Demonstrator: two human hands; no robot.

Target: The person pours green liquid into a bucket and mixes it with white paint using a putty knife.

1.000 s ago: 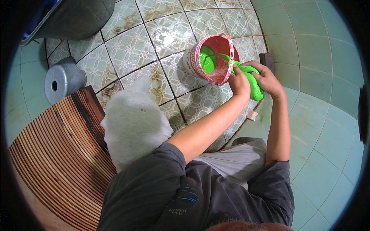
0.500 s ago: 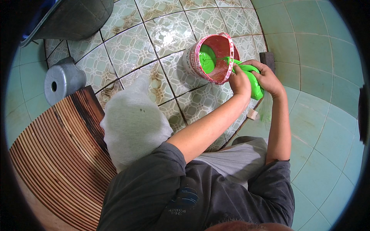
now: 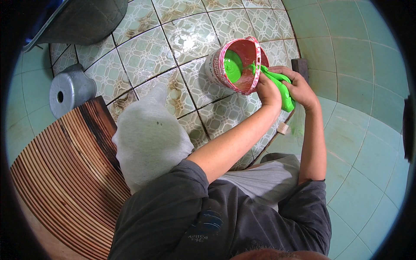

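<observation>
Both my hands grip a soft pouch of bright green paint-like liquid, apparently a plastic bag [image 3: 287, 100], at the near right rim of a bucket [image 3: 215, 71]. My left hand [image 3: 269, 91] is closed on its lower side by the rim. On the right, my right hand [image 3: 302, 89] wraps the bag's upper part, its fingers reaching toward the left hand. The bag's narrow end points into the bucket. Inside lies a pool of green liquid [image 3: 232, 66], and the pinkish inner wall carries smears. A red-stained handle [image 3: 258, 60] crosses the bucket's opening.
A grey plastic stool [image 3: 82, 93] stands at the left, beside a slatted wooden board [image 3: 65, 164]. A large dark tub [image 3: 82, 24] occupies the far left. By the right wall are a dark block [image 3: 300, 69] and a small pale block [image 3: 283, 128]. Floor tiles look wet.
The bag looks slimmer and its lower bulge has drawn up slightly. Ripples in the green pool have changed shape. My hands have barely shifted, and the bucket stays in place.
</observation>
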